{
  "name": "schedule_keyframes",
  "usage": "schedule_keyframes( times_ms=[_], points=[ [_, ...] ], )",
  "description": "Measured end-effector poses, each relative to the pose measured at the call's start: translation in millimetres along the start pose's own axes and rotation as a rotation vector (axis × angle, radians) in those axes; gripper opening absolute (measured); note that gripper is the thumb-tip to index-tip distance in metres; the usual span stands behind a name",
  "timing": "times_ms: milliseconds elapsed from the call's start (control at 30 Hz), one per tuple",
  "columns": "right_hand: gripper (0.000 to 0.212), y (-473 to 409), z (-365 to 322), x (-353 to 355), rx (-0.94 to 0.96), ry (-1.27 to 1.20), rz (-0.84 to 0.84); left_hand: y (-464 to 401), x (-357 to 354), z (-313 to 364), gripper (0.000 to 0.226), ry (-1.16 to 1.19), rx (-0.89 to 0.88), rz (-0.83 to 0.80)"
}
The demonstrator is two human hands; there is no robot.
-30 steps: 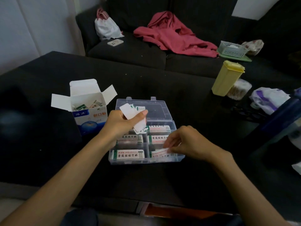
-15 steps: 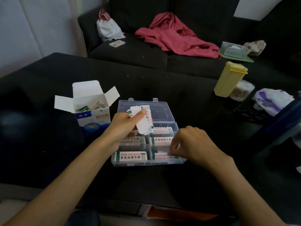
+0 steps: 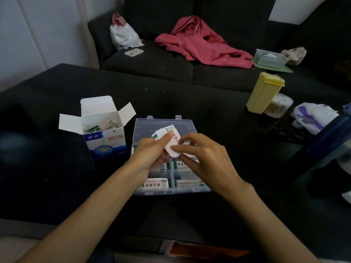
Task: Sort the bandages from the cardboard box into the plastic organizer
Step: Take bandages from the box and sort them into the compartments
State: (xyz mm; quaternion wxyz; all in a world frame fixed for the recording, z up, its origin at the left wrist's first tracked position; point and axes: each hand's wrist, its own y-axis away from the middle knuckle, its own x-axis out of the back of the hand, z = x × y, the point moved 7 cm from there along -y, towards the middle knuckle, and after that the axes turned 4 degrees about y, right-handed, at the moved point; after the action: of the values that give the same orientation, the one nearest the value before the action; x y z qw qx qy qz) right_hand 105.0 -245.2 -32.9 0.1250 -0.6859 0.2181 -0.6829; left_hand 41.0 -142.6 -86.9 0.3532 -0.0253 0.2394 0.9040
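A small fan of white paper-wrapped bandages [image 3: 171, 144] is gripped between the thumb and curled fingers of the left hand [image 3: 152, 153], held above the plastic organizer [image 3: 161, 124]; their exact number cannot be counted, though at least two green-edged wrappers are seen at the top. The lower end of the fan is pinched by the fingertips of the right hand [image 3: 206, 160], so both hands are closed together on the same bundle. The organizer, a clear rectangular case with a hinged lid laid open on the far side and two small latches, is set at the middle of the black table [image 3: 190, 99]. In its near compartments four flat white bandage packets with green ends and black Chinese print are visible; the characters are too blurred to be read with confidence. Just left of the organizer stands the cardboard box [image 3: 105, 141], white and blue, with its three top flaps open, red characters "创口贴" printed on its front, and several loose bandages seen inside. A yellow ribbed plastic container [image 3: 264, 92] stands at the far right of the table.
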Motion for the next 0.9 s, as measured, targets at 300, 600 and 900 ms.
schedule_keyframes(
  times_ms=[300,600,900],
  points=[
    [0.031,2,38,-3,-0.262,-0.342,-0.023,1,-12,2,0.02,0.105,0.025,-0.213],
    [0.021,2,46,9,-0.577,-1.067,0.062,-1,0,9,0.02,-0.05,-0.065,-0.063],
    [0.016,13,58,-2,-0.692,-1.031,-0.228,5,-6,19,0.019,-0.457,-0.153,-0.204]
  ],
)
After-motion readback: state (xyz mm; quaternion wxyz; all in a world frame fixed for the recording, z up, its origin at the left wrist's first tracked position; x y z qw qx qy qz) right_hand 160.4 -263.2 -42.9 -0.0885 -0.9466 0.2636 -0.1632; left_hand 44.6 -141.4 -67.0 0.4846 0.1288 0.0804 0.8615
